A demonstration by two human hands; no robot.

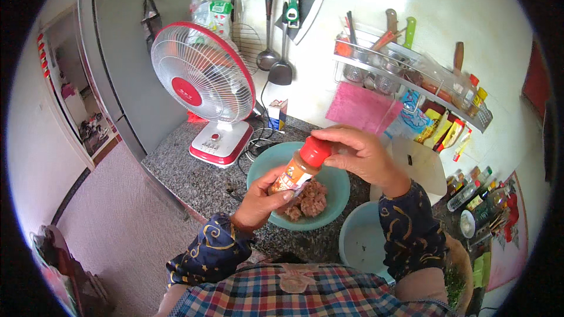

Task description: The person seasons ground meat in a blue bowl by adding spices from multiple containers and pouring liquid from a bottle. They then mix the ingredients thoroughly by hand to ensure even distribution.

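Observation:
My left hand (pixel 263 200) grips the lower part of a spice shaker bottle (pixel 294 173), which has a red cap and an orange label bearing writing. The bottle tilts to the upper right. At its top, the fingers and thumb of my right hand (pixel 359 154) touch the red cap (pixel 315 151); whether the cap is loose cannot be told. Beneath the bottle is a green plastic bowl (pixel 339 193) with raw minced meat (pixel 312 200) in it. The bottle and my left hand hide part of the bowl and meat.
A table fan (pixel 202 72) stands at the counter's back left. A second, pale basin (pixel 362 240) sits right of the bowl, near a beige container (pixel 416 165). Several bottles (pixel 464 195) stand farther right. A metal wall rack (pixel 410 75) and hanging ladles (pixel 268 57) are behind.

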